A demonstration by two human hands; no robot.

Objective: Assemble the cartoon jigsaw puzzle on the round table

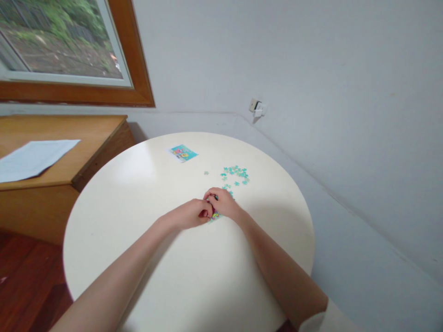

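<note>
My left hand (196, 213) and my right hand (223, 203) meet over a small colourful patch of jigsaw puzzle (215, 216) on the round white table (138, 203). The fingers of both hands are curled and closed, with their tips close together. A bit of teal puzzle piece shows between the right fingers. What the left fingertips pinch is hidden. Most of the patch lies under the hands. Just beyond the right hand, a few loose teal jigsaw pieces (227, 186) lie near the knuckles.
Farther back is a heap of loose teal and pale jigsaw pieces (238, 172), with a single piece (206, 173) to its left. A colourful picture card (183, 153) lies near the far edge. A wooden cabinet (100, 143) with white paper (38, 157) stands left; a wall (328, 115) borders the right.
</note>
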